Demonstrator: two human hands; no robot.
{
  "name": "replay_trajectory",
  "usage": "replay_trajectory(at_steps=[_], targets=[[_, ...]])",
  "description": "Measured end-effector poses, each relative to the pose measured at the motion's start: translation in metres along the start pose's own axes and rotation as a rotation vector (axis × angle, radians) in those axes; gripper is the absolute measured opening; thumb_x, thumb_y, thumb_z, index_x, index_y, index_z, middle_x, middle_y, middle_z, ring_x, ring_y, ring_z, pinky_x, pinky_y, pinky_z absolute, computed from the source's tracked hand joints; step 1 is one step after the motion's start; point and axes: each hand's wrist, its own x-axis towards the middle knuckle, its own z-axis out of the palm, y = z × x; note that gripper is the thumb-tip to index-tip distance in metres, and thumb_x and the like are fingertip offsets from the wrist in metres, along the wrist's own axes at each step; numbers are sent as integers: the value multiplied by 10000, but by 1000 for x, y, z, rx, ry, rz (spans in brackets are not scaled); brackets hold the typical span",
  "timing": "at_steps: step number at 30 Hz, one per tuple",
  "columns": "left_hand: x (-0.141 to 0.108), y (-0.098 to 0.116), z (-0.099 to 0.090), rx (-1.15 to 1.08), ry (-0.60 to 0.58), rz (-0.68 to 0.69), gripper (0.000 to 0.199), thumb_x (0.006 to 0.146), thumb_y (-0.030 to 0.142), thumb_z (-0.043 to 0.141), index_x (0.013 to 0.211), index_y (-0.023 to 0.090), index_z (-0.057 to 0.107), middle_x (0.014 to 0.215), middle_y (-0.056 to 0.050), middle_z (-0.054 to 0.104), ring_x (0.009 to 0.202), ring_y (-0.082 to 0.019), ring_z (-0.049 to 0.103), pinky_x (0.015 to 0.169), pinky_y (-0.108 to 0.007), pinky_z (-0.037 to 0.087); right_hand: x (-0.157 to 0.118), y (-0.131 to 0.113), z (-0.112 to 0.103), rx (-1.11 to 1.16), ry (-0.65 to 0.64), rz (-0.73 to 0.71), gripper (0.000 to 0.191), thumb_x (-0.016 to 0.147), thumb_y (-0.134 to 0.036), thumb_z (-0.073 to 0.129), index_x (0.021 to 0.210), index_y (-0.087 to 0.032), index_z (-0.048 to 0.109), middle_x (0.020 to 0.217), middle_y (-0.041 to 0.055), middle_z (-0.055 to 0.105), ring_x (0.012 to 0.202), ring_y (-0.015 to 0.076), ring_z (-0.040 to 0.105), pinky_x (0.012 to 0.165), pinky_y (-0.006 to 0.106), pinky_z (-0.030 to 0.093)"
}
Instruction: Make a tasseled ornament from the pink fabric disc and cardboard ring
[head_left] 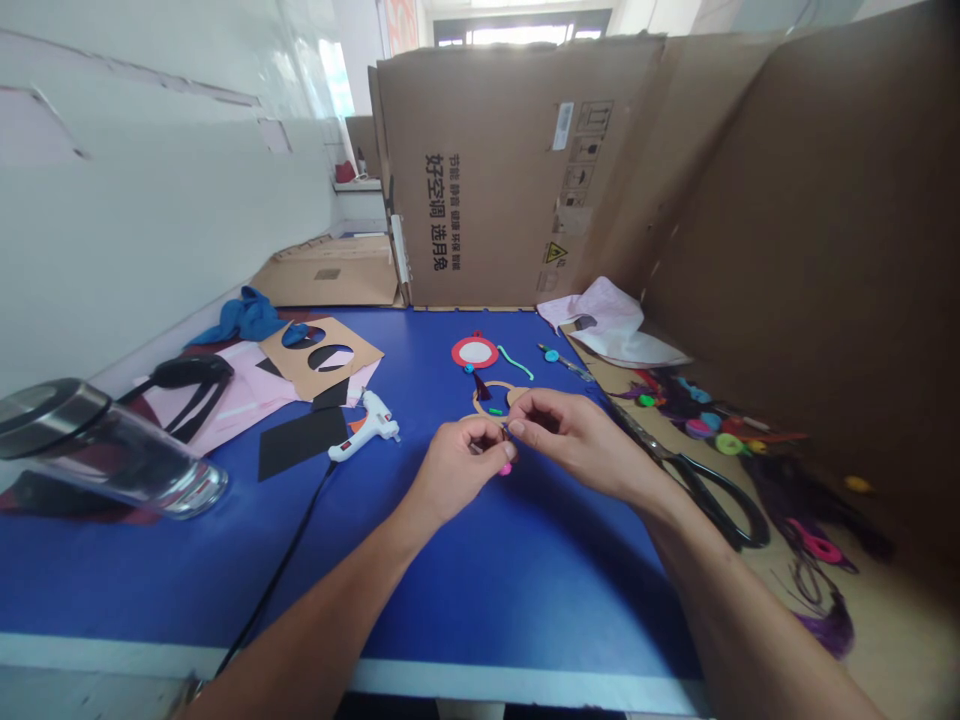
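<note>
Bare forearms (315, 640) stretched over the blue tabletop (480, 590), which was walled at the back by a printed cardboard carton (510, 170). Black-handled scissors (712, 495) lay to the right, a white glue gun (367, 425) to the left, and a tan ring (491, 398) and red-rimmed disc (475, 351) just ahead. The left hand (457, 465) and right hand (559, 435) were nearly closed, their fingertips together pinching something small and dark (504, 432) above the tabletop, with a pink bead (505, 468) just below them.
</note>
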Motion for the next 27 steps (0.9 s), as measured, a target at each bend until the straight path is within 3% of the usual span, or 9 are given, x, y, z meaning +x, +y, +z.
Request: replay_trajectory(at_steps=[8,12,16,22,27], targets=[[2,-6,0,23,-37,27,201,874,318,696,720,189,690,763,-26,688,717,-149,599,706,-288,464,1,2,5,39,28,-27,185,1009,-276,581,845,-215,642,815,-11,673,745,153,564,672,269,401],[2,-6,0,-36,-73,17,110,859,289,718,825,185,719,759,-6,653,707,-136,579,695,-278,449,2,2,6,45,43,-38,169,1010,-273,574,866,-213,639,833,-17,663,746,145,556,673,264,404],[0,0,0,-132,-77,-23,139,843,310,752,864,173,738,769,-9,648,712,-129,567,702,-273,445,2,1,6,75,53,-35,164,1011,-296,585,877,-212,628,845,-10,658,760,150,559,688,272,408],[1,-1,-2,-278,-32,-36,262,866,394,751,987,163,780,839,-39,695,736,-139,600,725,-281,472,2,0,6,98,61,-42,177,1013,-327,596,881,-212,617,859,-4,667,770,157,567,700,282,413],[2,2,-2,-140,71,12,222,840,336,744,979,169,786,803,-36,703,689,-143,587,673,-279,463,3,2,6,63,67,-66,163,1012,-325,595,899,-214,635,875,-8,659,791,159,554,718,286,421]])
